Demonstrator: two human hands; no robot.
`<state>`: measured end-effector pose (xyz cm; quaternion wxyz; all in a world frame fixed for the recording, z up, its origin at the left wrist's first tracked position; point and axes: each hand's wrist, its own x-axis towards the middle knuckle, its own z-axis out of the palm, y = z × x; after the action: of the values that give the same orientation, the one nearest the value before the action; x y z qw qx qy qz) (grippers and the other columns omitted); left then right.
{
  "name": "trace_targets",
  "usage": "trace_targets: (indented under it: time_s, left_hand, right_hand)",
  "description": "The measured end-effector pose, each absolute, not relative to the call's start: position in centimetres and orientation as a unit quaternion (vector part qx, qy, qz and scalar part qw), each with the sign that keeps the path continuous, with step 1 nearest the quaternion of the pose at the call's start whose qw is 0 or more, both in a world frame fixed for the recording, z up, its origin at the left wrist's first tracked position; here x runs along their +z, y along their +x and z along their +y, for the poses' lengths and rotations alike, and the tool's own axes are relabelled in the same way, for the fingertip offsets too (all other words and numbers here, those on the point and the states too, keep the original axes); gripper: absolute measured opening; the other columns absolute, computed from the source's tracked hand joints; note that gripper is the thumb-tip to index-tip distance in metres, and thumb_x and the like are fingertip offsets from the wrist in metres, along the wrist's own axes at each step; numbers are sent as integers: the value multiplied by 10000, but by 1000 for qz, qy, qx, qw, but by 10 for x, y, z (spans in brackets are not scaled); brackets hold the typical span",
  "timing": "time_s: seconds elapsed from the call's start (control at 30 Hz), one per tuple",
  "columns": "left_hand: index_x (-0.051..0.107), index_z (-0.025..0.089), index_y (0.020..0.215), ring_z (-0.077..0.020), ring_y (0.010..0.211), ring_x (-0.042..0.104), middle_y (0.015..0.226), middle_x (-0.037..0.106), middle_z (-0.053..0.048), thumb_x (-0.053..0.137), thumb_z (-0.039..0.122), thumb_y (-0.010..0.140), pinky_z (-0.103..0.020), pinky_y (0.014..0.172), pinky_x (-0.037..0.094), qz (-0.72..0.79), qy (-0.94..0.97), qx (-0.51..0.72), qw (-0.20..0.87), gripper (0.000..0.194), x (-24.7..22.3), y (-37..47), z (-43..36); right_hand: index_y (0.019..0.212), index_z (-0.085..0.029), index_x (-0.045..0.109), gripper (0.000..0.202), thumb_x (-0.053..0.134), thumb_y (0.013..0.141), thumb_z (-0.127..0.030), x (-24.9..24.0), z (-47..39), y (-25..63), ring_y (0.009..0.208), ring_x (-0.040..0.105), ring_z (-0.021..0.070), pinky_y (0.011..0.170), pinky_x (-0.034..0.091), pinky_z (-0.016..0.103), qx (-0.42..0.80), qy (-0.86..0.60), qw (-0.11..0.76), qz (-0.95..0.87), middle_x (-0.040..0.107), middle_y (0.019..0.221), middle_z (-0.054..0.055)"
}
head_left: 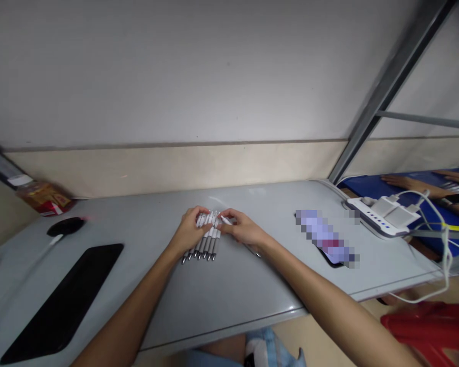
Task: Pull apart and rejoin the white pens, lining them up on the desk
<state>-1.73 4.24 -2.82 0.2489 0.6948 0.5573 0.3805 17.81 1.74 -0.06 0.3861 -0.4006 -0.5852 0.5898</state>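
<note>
Pens (214, 244), about 7 by my count, are lying side by side on the table (222, 295), grey grips and metal tips pointing back toward the person. Left hand (189, 232) is curled in close at the white upper ends, touching the row, but I can't tell if it's actually pinching or just resting. Right hand (248, 229) is narrow, with thumb and fingers closed on 1 more pen (226, 220) lying slanted under the palm.

Biggest risk imo is the row fanning out. Those barrels look round and the table looks smooth, so if the 2 hands push unevenly, the outer ones could roll or ride up over their neighbours. Bringing the slanted pen in at that angle could also knock the nearest tips out of line. Lifting the left hand too early might let its side drift. The phone (321, 237) is well apart, so probably no worry there.
</note>
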Motion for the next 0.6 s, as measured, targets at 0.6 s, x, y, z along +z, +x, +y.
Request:
trace_targets:
  time_s: [0.6]
  left_hand:
    - [517,255,1191,-284,1222,446,1301,529,-77,515,350,856,-476,995,343,595,762,243,77,348,-17,-9,28]
  right_hand:
    - [958,-192,581,212,669,773,-249,3,18,179,670,539,103,458,273,188,628,-399,361,-562,596,898,26]
